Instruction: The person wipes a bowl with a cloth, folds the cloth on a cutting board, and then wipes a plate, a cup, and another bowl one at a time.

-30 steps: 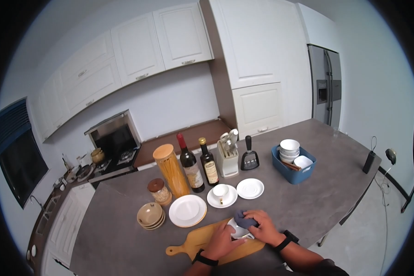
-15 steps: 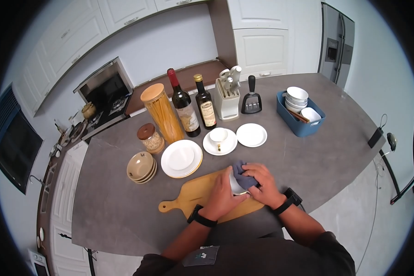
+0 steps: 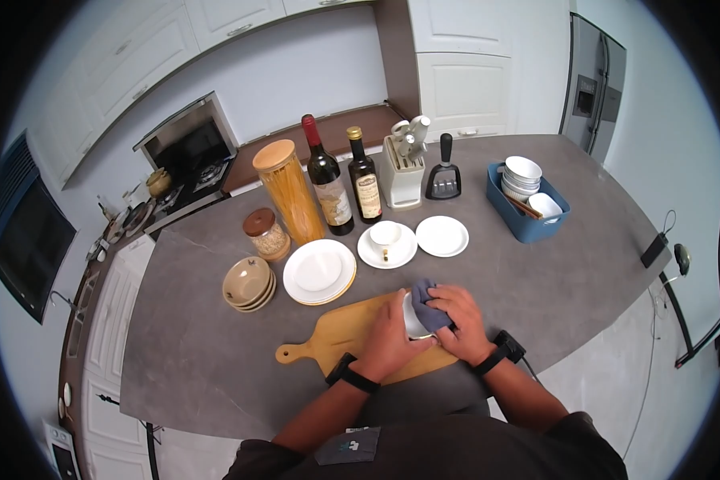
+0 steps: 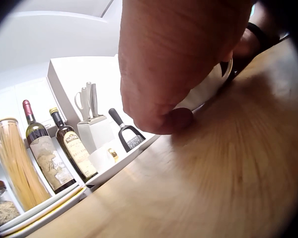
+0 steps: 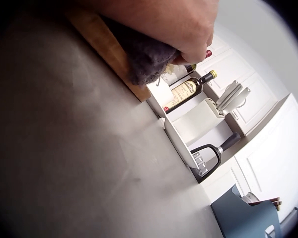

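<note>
Over a wooden cutting board (image 3: pixel 336 328), the left hand (image 3: pixel 388 340) grips a white cup (image 3: pixel 414 322) by its left side, the cup tilted. The right hand (image 3: pixel 462 324) holds a dark grey-blue cloth (image 3: pixel 430 310) bunched against the cup's rim and inside. In the left wrist view the left hand (image 4: pixel 174 64) is close above the board (image 4: pixel 228 148), its fingers curled round the cup. The right wrist view shows the right hand (image 5: pixel 164 22) on the cloth (image 5: pixel 146 59); the cup is hidden there.
Behind the board stand stacked bowls (image 3: pixel 246 282), plates (image 3: pixel 320 272), a cup on a saucer (image 3: pixel 386 254) and an empty saucer (image 3: pixel 442 237). Farther back are a pasta jar (image 3: pixel 292 196), two bottles, a knife block (image 3: pixel 402 176) and a spatula. A blue basket (image 3: pixel 528 220) holds bowls at right.
The head view has tilted down and shifted slightly. The cloth has moved from above the cup's rim down into its opening; both hands keep their hold.
</note>
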A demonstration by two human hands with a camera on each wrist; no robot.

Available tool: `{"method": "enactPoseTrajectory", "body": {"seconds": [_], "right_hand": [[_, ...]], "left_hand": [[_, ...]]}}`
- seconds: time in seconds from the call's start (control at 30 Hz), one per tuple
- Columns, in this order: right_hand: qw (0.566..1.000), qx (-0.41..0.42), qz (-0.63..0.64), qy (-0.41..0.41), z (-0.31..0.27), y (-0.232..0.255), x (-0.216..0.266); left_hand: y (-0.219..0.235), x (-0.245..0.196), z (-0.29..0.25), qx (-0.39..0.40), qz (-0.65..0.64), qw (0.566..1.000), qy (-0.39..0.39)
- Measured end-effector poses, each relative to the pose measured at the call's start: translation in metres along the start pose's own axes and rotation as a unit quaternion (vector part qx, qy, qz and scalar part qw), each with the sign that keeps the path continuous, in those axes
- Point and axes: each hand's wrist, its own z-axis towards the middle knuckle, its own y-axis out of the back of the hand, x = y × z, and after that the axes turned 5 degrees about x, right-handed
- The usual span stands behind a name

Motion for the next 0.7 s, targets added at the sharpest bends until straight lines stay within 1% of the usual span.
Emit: {"method": "enactPoseTrajectory", "body": {"seconds": [0.17, 0.4, 0.47, 0.5, 0.57, 0.63, 0.7], "right_hand": [[1.000, -0.013, -0.005, -0.017, -0.003, -0.002, 0.004], [1.000, -0.009, -0.015, 0.006, -0.001, 0.000, 0.001], [1.000, -0.005, -0.004, -0.003, -0.002, -0.001, 0.003], [1.000, -0.008, -0.008, 0.004, -0.002, 0.001, 0.004], [1.000, 0.005, 0.003, 0.013, 0.003, 0.004, 0.004], [1.000, 0.006, 0.003, 0.024, 0.001, 0.004, 0.000], [1.000, 0.020, 0.007, 0.016, 0.004, 0.005, -0.001]], "left_hand": [[0.001, -0.001, -0.004, 0.016, -0.004, 1.000, 0.015], [0.001, 0.002, -0.006, 0.008, 0.000, 1.000, 0.004], [0.002, 0.000, -0.011, 0.026, -0.010, 0.999, 0.019], [0.002, 0.001, -0.011, 0.020, -0.008, 1.000, 0.013], [0.004, 0.007, -0.011, 0.043, -0.012, 0.999, 0.006], [0.004, 0.014, -0.010, 0.046, 0.001, 0.999, -0.008], [0.006, 0.014, -0.007, 0.058, 0.001, 0.998, -0.011]]}}
